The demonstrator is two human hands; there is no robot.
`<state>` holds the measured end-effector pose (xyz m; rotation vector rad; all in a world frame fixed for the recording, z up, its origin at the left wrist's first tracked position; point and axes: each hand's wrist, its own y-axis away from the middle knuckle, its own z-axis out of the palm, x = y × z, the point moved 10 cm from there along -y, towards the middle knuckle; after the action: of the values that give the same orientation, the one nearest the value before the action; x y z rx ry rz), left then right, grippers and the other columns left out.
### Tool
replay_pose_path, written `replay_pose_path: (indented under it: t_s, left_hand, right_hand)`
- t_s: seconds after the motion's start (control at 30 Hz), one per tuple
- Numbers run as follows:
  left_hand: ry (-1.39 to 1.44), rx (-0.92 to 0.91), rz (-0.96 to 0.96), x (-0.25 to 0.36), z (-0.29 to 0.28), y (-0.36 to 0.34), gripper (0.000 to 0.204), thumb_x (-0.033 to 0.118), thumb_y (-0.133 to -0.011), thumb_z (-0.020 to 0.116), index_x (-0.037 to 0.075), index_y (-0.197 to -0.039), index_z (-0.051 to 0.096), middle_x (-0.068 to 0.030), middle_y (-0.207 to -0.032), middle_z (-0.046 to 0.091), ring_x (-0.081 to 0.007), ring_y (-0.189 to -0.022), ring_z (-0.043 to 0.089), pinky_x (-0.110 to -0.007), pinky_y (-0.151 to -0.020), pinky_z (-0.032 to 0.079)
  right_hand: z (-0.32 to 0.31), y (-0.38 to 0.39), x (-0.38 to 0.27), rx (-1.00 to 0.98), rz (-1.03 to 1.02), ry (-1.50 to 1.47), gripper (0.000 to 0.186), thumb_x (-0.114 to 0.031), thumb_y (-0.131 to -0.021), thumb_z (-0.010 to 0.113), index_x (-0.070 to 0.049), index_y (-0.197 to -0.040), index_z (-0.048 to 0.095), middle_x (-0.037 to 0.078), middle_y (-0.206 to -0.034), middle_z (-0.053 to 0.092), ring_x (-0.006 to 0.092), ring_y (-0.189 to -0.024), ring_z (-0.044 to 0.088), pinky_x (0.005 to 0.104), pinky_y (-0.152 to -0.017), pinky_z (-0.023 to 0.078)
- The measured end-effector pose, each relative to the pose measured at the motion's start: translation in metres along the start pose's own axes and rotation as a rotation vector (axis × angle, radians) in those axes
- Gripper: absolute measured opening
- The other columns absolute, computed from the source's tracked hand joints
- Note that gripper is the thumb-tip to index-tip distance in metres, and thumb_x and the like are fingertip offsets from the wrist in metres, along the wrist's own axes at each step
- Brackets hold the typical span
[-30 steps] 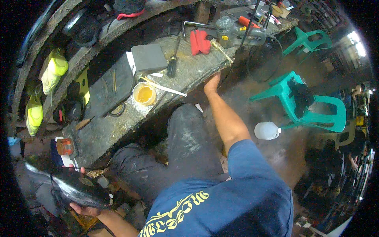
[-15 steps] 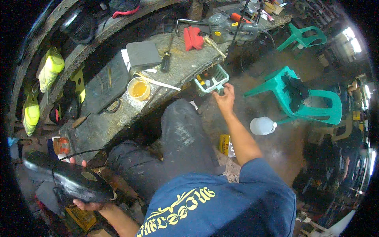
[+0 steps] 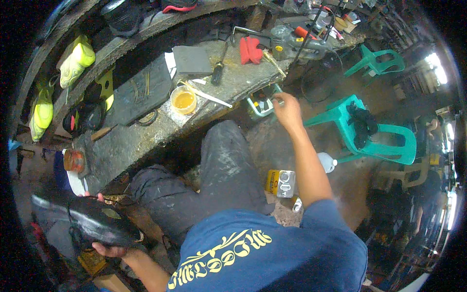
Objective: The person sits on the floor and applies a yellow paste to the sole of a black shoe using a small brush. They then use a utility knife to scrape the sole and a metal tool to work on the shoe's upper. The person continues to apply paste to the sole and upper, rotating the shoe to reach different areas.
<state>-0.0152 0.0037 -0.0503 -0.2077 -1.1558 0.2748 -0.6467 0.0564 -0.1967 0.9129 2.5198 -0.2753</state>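
The left hand [image 3: 111, 250] is clamped around a dark, glossy shoe [image 3: 95, 219] at the near left, its thumb along the near side and fingertips showing past the far side. The right hand [image 3: 289, 111] reaches out to a pale green basket [image 3: 263, 115] just beneath the near edge of the workbench [image 3: 124, 152], its fingers bent at the basket's right side; whether they are closed on the rim or apart, one cannot tell. Small items lie in the basket.

On the bench, left of the basket, stands an open tub [image 3: 184, 101] of amber contents, with a white stick [image 3: 214, 99] just beside it. A black-handled tool [image 3: 217, 74] lies farther back, near a grey block [image 3: 193, 60]. At right, a green chair [image 3: 393, 141] stands beyond a translucent jug [image 3: 326, 162].
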Motion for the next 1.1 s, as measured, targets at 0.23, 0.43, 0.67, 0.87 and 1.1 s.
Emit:
replay_pose_path:
  t_s: [0.23, 0.43, 0.67, 0.87, 1.1]
  left_hand:
    - [0.153, -0.022, 0.182, 0.022, 0.02, 0.011, 0.122, 0.078, -0.08, 0.058, -0.004, -0.16, 0.015, -0.0284, -0.164, 0.022, -0.041, -0.15, 0.03, -0.056, -0.123, 0.031]
    - [0.5, -0.595, 0.222, 0.04, 0.055, 0.031, 0.125, 0.075, -0.079, 0.065, -0.001, -0.162, 0.011, -0.0257, -0.166, 0.018, -0.0396, -0.151, 0.031, -0.053, -0.125, 0.027]
    - [0.4, -0.629, 0.352, 0.063, 0.036, 0.043, 0.119, 0.068, -0.083, 0.066, 0.0, -0.162, 0.009, -0.0231, -0.168, 0.014, -0.0381, -0.154, 0.023, -0.054, -0.126, 0.025]
    - [0.347, -0.628, 0.371, 0.067, 0.025, 0.047, 0.12, 0.069, -0.084, 0.065, 0.0, -0.162, 0.007, -0.0239, -0.168, 0.013, -0.0391, -0.155, 0.021, -0.053, -0.127, 0.023]
    - [0.265, -0.242, 0.076, 0.027, 0.001, 0.039, 0.125, 0.067, -0.079, 0.074, -0.001, -0.162, 0.01, -0.0245, -0.167, 0.016, -0.0401, -0.153, 0.024, -0.052, -0.128, 0.022]
  right_hand:
    - [0.098, -0.079, -0.017, -0.462, -0.167, 0.705, 0.032, -0.022, -0.09, 0.061, -0.009, -0.113, 0.078, 0.014, -0.12, 0.075, 0.0333, -0.112, 0.072, 0.0462, -0.094, 0.056]
    - [0.112, -0.067, -0.01, -0.485, -0.14, 0.649, 0.032, -0.015, -0.089, 0.061, -0.006, -0.116, 0.077, 0.018, -0.131, 0.069, 0.0332, -0.119, 0.069, 0.0444, -0.098, 0.055]
    - [0.121, -0.083, 0.004, -0.501, 0.108, 0.463, 0.048, -0.025, -0.085, 0.068, -0.005, -0.128, 0.071, 0.02, -0.136, 0.066, 0.0361, -0.128, 0.063, 0.0467, -0.108, 0.048]
    - [0.079, -0.054, -0.005, -0.271, 0.136, 0.364, 0.045, -0.024, -0.086, 0.068, -0.005, -0.127, 0.07, 0.022, -0.129, 0.069, 0.0389, -0.124, 0.064, 0.0488, -0.107, 0.048]
    - [-0.014, 0.034, 0.038, -0.055, 0.098, -0.079, 0.039, -0.027, -0.087, 0.077, -0.002, -0.117, 0.069, 0.015, -0.103, 0.075, 0.0259, -0.093, 0.072, 0.0395, -0.081, 0.057]
